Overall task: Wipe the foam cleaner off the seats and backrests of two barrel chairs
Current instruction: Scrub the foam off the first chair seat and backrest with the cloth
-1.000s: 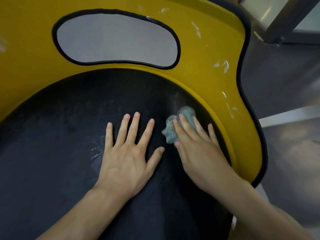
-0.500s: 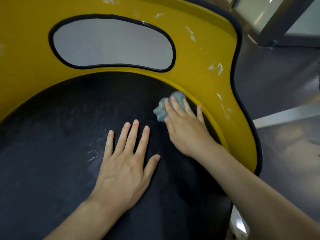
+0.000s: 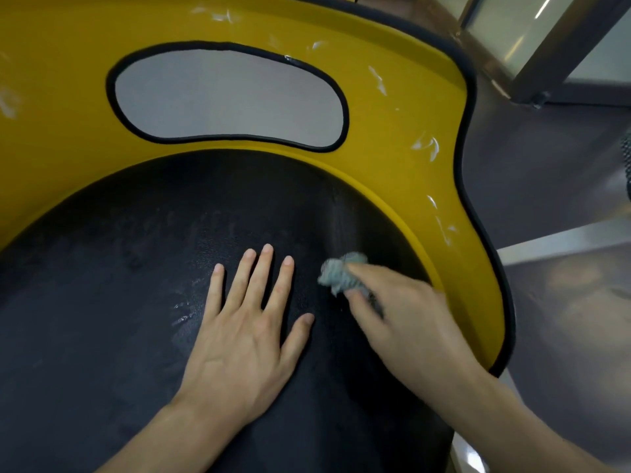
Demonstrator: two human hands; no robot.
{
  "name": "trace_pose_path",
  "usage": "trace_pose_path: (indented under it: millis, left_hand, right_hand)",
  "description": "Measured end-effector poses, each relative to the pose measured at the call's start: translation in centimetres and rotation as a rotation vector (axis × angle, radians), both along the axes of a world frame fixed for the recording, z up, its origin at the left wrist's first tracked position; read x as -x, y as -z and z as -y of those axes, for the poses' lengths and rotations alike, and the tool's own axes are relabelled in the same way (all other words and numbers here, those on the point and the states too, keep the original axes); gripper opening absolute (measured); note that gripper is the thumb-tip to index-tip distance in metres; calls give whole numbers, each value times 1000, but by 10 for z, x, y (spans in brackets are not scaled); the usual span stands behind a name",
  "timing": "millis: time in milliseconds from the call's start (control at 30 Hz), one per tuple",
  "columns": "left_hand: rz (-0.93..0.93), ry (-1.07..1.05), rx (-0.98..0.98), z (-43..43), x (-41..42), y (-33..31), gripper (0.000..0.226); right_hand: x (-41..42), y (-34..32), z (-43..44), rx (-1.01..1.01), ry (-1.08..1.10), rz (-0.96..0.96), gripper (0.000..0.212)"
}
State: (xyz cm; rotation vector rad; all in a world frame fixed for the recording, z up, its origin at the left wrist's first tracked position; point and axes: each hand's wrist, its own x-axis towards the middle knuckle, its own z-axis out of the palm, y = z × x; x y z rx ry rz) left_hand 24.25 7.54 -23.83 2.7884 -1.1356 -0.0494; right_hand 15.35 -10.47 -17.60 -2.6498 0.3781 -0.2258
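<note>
A person leans over a barrel chair, both bare hands on its black seat [image 3: 136,302]. The left hand [image 3: 246,339] lies flat near the seat's centre, palm down, fingers spread apart and gripping nothing. Just beside it, at about 3 o'clock, the right hand [image 3: 403,322] presses a small crumpled grey-blue cloth [image 3: 341,271] against the seat, fingers closed over it; the hand is blurred, so the exact hold is hard to make out. The cloth peeks out from under the fingertips toward 11 o'clock of that hand, close to the seat's right edge but apart from the yellow backrest [image 3: 392,131]. The backrest curves around the seat from 9 o'clock through 12 to 4 o'clock, edged in black trim, with an oval cutout [image 3: 228,93] at 12 o'clock. White foam streaks [image 3: 426,145] remain on the backrest's right side and along its upper rim. A wet sheen [image 3: 184,312] glistens on the seat just left of the left hand. Dark floor [image 3: 546,165] shows beyond the chair at 2 o'clock
</note>
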Motion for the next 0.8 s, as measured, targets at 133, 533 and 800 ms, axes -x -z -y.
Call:
trace_pose_path:
  millis: [133, 533, 800]
  left_hand:
    - [7, -7, 10, 0, 1, 0, 73]
    - [15, 8, -13, -2, 2, -3, 76]
    - [-8, 43, -31, -10, 7, -3, 87]
  right_hand:
    - [3, -12, 11, -608, 73, 40, 19]
    - [2, 24, 9, 230, -82, -346, 66]
    - [62, 21, -4, 255, -142, -378, 64]
